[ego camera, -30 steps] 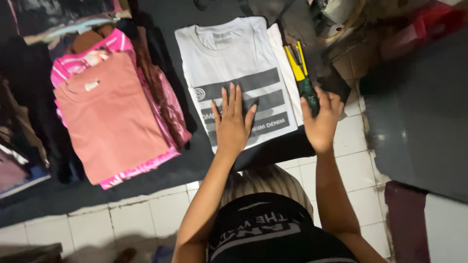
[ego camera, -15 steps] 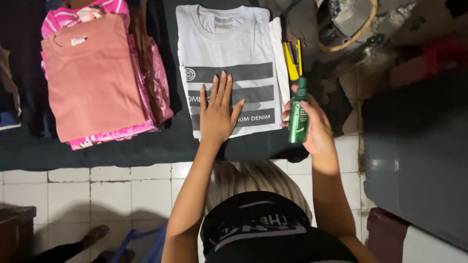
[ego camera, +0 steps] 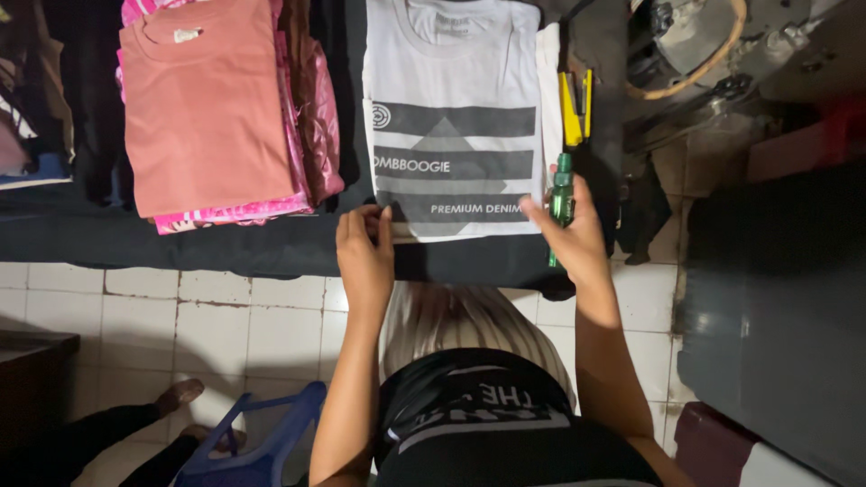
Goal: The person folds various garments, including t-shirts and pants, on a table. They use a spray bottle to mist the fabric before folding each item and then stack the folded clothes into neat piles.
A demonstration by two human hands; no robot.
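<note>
A folded white T-shirt point(ego camera: 456, 81) with grey bands printed across its chest lies on a dark cloth-covered surface point(ego camera: 225, 248). My left hand point(ego camera: 365, 257) rests at the shirt's lower left corner, fingers curled onto its edge. My right hand point(ego camera: 573, 239) is at the shirt's lower right corner and holds a small green bottle point(ego camera: 561, 194) upright, while its forefinger touches the shirt's edge.
A stack of folded pink and salmon shirts point(ego camera: 207, 108) lies to the left. Yellow-handled scissors point(ego camera: 575, 108) sit right of the white shirt. A dark machine point(ego camera: 695, 54) is at top right. Below are white floor tiles point(ego camera: 180, 316), a blue plastic stool point(ego camera: 253, 442) and another person's feet point(ego camera: 176, 397).
My left hand has slid from flat on the shirt's print down to its lower left corner. My right hand with the green bottle has come in to the lower right corner.
</note>
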